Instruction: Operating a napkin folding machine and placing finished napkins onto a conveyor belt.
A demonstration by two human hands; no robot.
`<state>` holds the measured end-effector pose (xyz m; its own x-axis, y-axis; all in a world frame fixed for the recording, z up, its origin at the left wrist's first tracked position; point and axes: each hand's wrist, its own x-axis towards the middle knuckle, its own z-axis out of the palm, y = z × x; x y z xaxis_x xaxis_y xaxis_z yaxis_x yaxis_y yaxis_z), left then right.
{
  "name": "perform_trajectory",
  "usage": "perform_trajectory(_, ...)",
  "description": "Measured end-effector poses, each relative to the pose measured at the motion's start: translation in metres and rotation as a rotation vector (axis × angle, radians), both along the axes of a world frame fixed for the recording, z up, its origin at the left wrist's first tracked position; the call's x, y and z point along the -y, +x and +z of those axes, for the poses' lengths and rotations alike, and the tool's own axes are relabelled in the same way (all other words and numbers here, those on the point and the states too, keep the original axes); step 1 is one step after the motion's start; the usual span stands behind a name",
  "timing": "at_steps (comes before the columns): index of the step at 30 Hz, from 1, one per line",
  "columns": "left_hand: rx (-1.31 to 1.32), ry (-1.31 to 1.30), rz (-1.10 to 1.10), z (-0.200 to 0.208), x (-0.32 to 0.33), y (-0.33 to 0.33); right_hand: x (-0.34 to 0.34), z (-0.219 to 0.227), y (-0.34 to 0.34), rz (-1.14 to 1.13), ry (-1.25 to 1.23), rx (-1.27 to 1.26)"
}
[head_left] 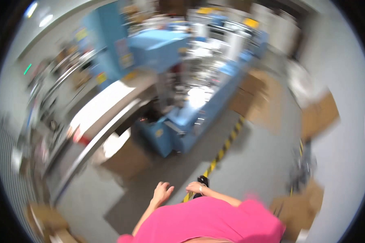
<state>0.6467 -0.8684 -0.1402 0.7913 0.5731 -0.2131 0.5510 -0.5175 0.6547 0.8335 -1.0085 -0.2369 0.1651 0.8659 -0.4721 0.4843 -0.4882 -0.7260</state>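
My left hand (pixel 162 193) hangs in front of my body with its fingers loosely apart, and nothing shows in it. Close to its right is my right hand (pixel 195 187), bent inward with its fingers loosely extended. A light band (pixel 200 189) circles the right wrist. The hands are apart from each other and appear to touch nothing. Below them, a black shoe (pixel 202 180) shows beside the right hand, over a yellow-and-black floor stripe (pixel 225 150). Motion blur hides fine detail.
A long blue machine (pixel 215 115) stands ahead, with a bright white bed (pixel 99 105) at its left. A cardboard box (pixel 129 160) sits under that bed. More cardboard (pixel 320 113) lies along the white wall (pixel 340 73) at right, and a brown box (pixel 48 216) stands at lower left.
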Motion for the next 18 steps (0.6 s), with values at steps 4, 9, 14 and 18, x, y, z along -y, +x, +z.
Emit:
perform_trajectory(4,0.127,0.116,0.138,0.031,0.006,-0.009,-0.041,0.06,-0.013,-0.146,-0.044,-0.441)
perform_trajectory(9,0.3,0.396,0.52,0.105,0.001,-0.08,-0.144,0.169,-0.06,0.092,0.247,-0.555)
perform_trajectory(14,0.497,0.687,0.903,0.235,-0.01,-0.144,-0.189,0.312,-0.065,0.244,0.764,-0.231)
perform_trajectory(18,1.22,0.716,0.787,0.346,0.016,-0.218,-0.193,0.439,-0.076,0.392,1.29,-0.375)
